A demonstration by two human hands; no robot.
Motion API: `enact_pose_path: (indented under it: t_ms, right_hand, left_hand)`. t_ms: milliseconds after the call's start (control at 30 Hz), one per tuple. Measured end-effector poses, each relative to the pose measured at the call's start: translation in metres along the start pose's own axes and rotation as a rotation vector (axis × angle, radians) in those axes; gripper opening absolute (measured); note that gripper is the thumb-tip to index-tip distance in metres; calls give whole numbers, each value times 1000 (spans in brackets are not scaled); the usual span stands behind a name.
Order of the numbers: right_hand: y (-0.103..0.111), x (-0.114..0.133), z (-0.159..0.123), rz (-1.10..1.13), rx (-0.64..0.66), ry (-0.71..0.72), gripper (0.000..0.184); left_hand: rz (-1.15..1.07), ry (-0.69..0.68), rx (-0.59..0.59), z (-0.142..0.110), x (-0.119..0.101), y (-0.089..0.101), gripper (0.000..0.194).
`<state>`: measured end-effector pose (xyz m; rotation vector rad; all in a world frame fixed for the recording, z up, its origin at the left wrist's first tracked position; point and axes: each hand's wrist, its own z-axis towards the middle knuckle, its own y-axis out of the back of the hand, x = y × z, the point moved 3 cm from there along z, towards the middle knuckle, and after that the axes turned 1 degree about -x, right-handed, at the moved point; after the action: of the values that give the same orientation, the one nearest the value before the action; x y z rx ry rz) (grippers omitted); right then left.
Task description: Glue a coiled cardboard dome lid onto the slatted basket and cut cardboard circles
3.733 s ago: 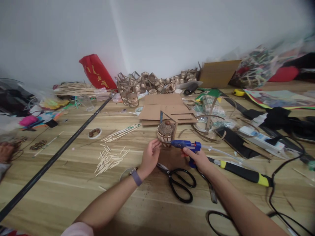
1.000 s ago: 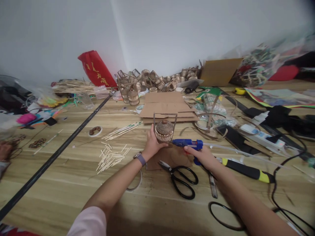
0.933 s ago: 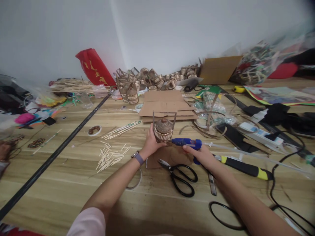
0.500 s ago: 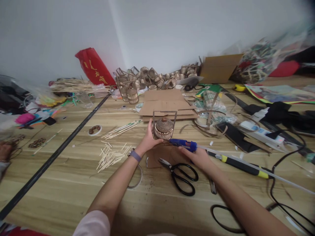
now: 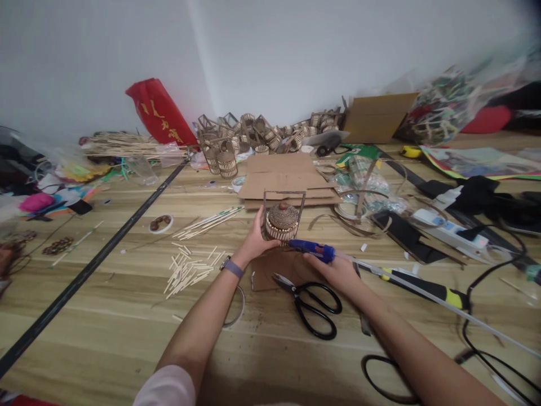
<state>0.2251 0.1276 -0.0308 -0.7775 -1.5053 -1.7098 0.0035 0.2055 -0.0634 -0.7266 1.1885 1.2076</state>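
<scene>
A small round lidded basket (image 5: 282, 221) of light and dark sticks, with a square upright handle, stands in front of me. My left hand (image 5: 257, 239) grips its left side, the thumb across the lower front. In my right hand (image 5: 333, 272) is a blue glue gun (image 5: 313, 250), its nozzle at the basket's lower front edge. A long pale glue stick (image 5: 406, 280) trails from the gun's rear to the right. Just below lie black-handled scissors (image 5: 315, 304) on the table, their tips over a piece of brown cardboard (image 5: 264, 272).
Cut sticks (image 5: 190, 270) lie to the left, near a small white dish (image 5: 161, 223) of brown pieces. Stacked cardboard (image 5: 279, 175) sits behind the basket, with many similar baskets (image 5: 262, 135) along the wall. On the right are a yellow-black tool (image 5: 422, 287), a power strip (image 5: 452, 231) and black cables.
The glue gun and my right hand have shifted slightly left along the basket's base. My left hand keeps its grip, and the view has moved a little.
</scene>
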Motion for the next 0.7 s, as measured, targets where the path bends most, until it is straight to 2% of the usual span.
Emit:
enact_pose_path:
  t_ms: [367,700]
  right_hand:
    - [-2,-2,1,1,-15,11,22]
    - [-2,-3,0,-32,-3,41,26]
  left_hand:
    - [-8,-8,-7,0,5,-1,126]
    - [-28,-7,-9,0,1,-1,125]
